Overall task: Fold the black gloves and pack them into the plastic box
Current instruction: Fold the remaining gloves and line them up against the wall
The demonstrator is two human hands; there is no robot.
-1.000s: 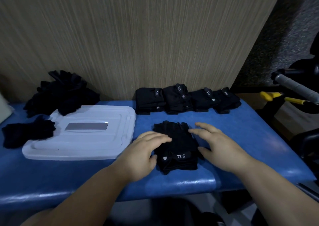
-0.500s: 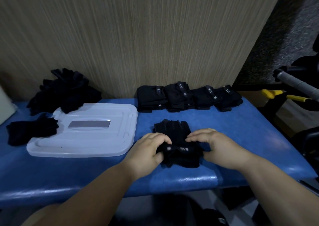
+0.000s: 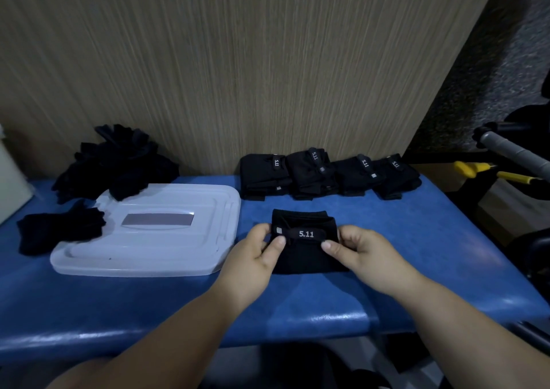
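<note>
Black gloves (image 3: 303, 259) now folded over, strap (image 3: 305, 234) up, left hand (image 3: 253, 259) and right hand (image 3: 367, 254) pinching its ends

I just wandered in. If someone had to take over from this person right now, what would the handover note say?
Left hand and right hand: each pinches one end of the 5.11 strap across the folded glove, which lies on the blue table.
Done: four folded gloves sit in a row by the wall.
Left: the unfolded pile at the far left corner of the plastic lid, and a loose glove left of the lid.
The box itself is not in view, so nothing shows as packed.
</note>
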